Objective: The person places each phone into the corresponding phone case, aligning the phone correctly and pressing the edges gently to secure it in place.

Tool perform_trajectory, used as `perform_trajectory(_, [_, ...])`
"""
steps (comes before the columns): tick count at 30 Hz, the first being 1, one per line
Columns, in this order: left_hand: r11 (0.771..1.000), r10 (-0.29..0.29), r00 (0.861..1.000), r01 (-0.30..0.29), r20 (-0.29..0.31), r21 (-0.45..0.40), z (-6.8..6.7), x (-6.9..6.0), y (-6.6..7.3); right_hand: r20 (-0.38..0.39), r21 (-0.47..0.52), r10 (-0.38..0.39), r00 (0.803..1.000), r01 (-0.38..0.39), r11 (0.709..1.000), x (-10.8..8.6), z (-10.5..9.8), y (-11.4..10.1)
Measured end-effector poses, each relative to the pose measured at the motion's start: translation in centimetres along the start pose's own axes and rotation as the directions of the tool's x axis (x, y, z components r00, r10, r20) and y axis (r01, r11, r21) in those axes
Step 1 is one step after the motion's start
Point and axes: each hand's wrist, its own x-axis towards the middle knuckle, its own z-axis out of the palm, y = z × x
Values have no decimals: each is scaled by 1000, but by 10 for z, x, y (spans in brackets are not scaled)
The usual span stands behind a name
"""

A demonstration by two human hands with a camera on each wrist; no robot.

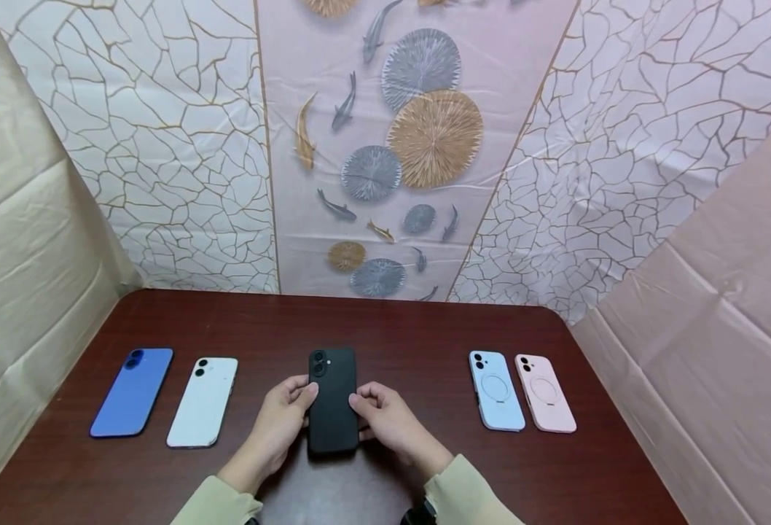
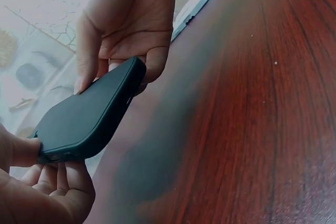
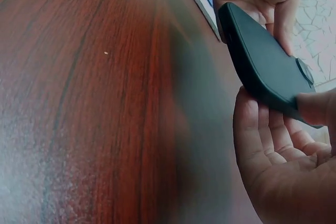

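A black phone in a matte case is held upright in the middle of the head view, its back and two-lens camera facing up. My left hand grips its left edge, thumb on the back and fingers beneath. On the right edge, my right hand pinches it the same way. Both wrist views show the black phone raised off the table, with its dark reflection on the wood below. The phone's front is hidden from every view.
On the brown wooden table, a blue phone and a white phone lie to the left. A light blue phone and a pink phone, each with a ring on its back, lie to the right. Patterned cloth hangs behind.
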Motion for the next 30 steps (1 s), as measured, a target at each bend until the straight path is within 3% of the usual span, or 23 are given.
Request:
perform_trajectory(17, [1000, 23, 1000, -23, -19, 11, -3, 1, 0, 16, 11, -11, 1000, 11, 1000, 1, -3, 2])
perform_trajectory(21, [998, 45, 999, -45, 10, 43, -1, 2, -1, -13, -16, -22, 1000, 22, 1000, 1, -3, 2])
perform_trajectory(26, [978, 97, 990, -114, 105, 173, 0, 2, -3, -56, -84, -55, 997, 50, 995, 1, -2, 3])
perform_trajectory(30, [933, 127, 981, -169, 148, 318, 0, 2, -3, -82, -247, -109, 991, 86, 965, 1, 1, 3])
